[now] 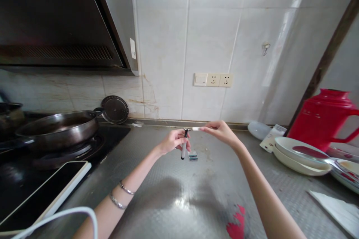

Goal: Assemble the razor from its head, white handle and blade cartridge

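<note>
My left hand (178, 141) is closed around a small razor (184, 146) with a grey and black handle, its head upward and handle hanging down. Facing it from the right, my right hand (220, 131) pinches a small white strip (196, 129), whose kind I cannot make out. The strip's tip points at the razor's head, close to it; whether they touch is unclear. Just under the hands, a small clear and teal packet (193, 155) lies on the metal counter (157, 201).
On the left stand a steel pan (60, 130) on the hob and a phone (47, 194) beside a white cable (75, 210). At right are a red thermos jug (322, 119), stacked dishes (301, 160) and a white paper (336, 209). A range hood (70, 26) overhangs the left side.
</note>
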The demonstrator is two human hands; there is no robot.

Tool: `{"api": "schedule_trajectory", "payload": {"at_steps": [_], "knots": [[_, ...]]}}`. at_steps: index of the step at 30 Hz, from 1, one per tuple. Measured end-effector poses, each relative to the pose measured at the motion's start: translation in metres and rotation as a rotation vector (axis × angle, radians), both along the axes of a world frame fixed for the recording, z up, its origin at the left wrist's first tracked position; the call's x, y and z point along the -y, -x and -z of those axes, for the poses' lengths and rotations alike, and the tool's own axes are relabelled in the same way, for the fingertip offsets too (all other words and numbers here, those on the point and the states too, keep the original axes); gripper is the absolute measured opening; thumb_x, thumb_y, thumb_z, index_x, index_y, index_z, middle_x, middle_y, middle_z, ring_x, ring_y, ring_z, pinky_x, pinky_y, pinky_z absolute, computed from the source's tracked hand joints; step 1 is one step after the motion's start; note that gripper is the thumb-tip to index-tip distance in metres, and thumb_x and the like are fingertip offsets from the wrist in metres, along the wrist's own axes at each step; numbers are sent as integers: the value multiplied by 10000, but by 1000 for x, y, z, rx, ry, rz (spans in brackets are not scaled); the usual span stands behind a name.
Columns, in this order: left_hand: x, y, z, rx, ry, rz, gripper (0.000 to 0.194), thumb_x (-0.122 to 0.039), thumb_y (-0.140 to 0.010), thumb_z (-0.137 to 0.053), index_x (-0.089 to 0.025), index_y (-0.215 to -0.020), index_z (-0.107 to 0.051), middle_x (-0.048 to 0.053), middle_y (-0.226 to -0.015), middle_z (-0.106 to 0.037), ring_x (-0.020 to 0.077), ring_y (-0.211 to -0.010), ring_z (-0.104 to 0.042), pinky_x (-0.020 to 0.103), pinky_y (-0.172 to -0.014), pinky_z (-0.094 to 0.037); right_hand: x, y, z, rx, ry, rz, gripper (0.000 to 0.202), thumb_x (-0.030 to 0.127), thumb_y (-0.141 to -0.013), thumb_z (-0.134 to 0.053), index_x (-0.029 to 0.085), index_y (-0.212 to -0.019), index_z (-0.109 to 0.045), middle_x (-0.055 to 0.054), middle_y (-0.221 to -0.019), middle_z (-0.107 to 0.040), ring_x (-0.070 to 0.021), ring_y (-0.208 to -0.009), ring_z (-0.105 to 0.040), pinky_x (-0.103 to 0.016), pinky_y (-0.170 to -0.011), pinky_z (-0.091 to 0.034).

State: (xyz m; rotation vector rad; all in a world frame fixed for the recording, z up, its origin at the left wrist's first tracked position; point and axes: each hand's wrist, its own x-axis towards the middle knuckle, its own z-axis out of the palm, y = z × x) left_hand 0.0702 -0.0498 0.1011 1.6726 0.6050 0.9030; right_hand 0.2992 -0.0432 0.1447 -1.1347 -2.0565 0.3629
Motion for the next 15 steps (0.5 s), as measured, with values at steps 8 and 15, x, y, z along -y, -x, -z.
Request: {"api": "schedule_trajectory", "payload": {"at_steps": [8,15], "knots": [[-7,-7,7,-93,-233,-345,154,-250,-710,-609,-137,-767,-522,-8,-627,-585,111,-540,-582,204,-518,-427,19,26,-8,95,-189,99,499,583,-750,-466,147,-596,-652,28,-488,-463,-85,-527,-384,-207,-583,-275],[-7,-7,5,-87,-240,-335,119,-202,-706,-588,-139,-782,-521,-7,-639,-592,111,-538,-581,216,-548,-435,13,16,-5,118,-161,115,574,647,-727,-429,132,-600,-647,18,-498,-472,-103,-555,-415,-217,-610,-300]]}}
